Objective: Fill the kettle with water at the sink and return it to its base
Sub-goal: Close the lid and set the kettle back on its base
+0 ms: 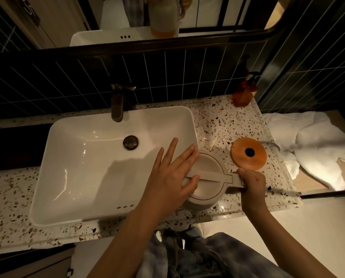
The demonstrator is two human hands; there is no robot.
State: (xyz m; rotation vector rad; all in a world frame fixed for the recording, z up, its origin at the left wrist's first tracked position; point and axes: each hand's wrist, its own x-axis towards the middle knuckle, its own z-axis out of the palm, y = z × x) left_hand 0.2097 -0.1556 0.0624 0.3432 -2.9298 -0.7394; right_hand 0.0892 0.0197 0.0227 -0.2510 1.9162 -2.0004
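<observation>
Kettle (205, 177) on tabletop (223, 125), at sink (99, 157) right rim, apart from base (248, 153). Right hand (252, 182) clamped around handle, mostly concealing it. Left hand (173, 173) flat, fingers spread, covering lid's left portion.

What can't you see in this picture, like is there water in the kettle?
Head view only:
- Inside of the kettle: the closed lid and the left hand cover it, so any water is hidden.
- Kettle handle: wrapped by the right hand.
- Soap bottle label: too dark and small.
- Towel: partly cut off by the right edge.
</observation>
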